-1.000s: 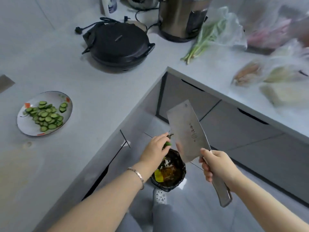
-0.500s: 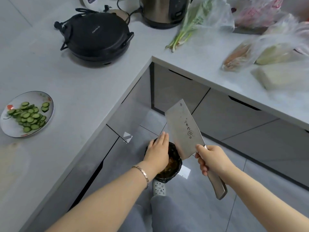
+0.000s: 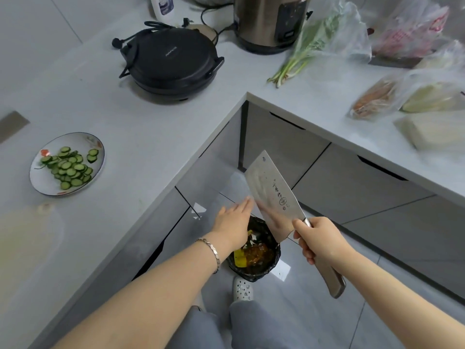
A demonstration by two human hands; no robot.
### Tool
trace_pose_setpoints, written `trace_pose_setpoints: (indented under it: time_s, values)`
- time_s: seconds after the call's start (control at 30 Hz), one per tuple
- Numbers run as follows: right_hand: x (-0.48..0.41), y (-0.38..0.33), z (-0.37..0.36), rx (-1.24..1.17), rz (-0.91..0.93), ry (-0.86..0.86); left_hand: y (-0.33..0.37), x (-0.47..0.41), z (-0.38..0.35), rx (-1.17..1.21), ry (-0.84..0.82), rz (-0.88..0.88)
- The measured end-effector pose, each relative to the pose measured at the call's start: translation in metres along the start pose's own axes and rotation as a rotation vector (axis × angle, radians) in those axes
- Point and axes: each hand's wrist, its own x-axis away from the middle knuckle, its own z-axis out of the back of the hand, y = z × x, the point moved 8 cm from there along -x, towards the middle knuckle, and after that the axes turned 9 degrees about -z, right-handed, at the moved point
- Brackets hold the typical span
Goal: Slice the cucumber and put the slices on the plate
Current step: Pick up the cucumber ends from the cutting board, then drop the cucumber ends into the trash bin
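1. Your cleaver (image 3: 273,197): a column of engraved Chinese characters and a round stamp on the blade, too small to read.
2. Black griddle lid (image 3: 171,52): short white brand word, letters unclear.
3. Bottle (image 3: 163,6): blue label, text illegible.
4. Pink bag (image 3: 412,31): red print, blurred.

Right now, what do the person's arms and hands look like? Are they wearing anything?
Both arms are bare, with no sleeves showing. The left hand has a silvery bracelet of flat links round its wrist. The right hand has nothing on its wrist. No gloves, and no rings that I can see.
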Motion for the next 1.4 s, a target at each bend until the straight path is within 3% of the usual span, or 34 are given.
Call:
trace_pose_setpoints:
  time_s: [0.07, 0.2, 0.33, 0.4, 0.5, 0.73, 0.93, 1.13, 1.23, 1.4]
  values:
    - [0.002, -0.005, -0.001, 0.072, 0.026, 0.027, -0.014, 0.006, 0.0, -0.047, -0.091, 0.123]
    - [0.008, -0.036, -0.012, 0.375, 0.146, 0.087, -0.05, 0.024, 0.028, -0.148, 0.02, 0.24]
    - [0.019, -0.098, -0.05, 0.733, 0.425, 0.164, -0.121, 0.071, 0.066, 0.024, 0.194, 0.421]
    - [0.027, -0.126, -0.072, 0.864, 0.562, 0.191, -0.149, 0.093, 0.076, 0.135, 0.205, 0.438]
    - [0.043, -0.177, -0.127, 1.052, 0.812, 0.201, -0.201, 0.149, 0.094, 0.202, 0.323, 0.549]
    - [0.098, -0.29, -0.284, 1.291, 1.139, 0.185, -0.329, 0.299, 0.114, 0.383, 0.525, 0.861]
    - [0.136, -0.369, -0.438, 1.335, 1.206, 0.081, -0.443, 0.413, 0.131, 0.406, 0.653, 1.012]
    - [0.128, -0.43, -0.566, 1.447, 1.351, 0.209, -0.527, 0.455, 0.148, 0.277, 0.691, 1.047]
    - [0.118, -0.452, -0.605, 1.444, 1.397, 0.223, -0.553, 0.438, 0.172, 0.213, 0.827, 0.89]
    - [0.099, -0.483, -0.651, 1.428, 1.531, 0.197, -0.591, 0.395, 0.197, 0.131, 0.823, 0.759]
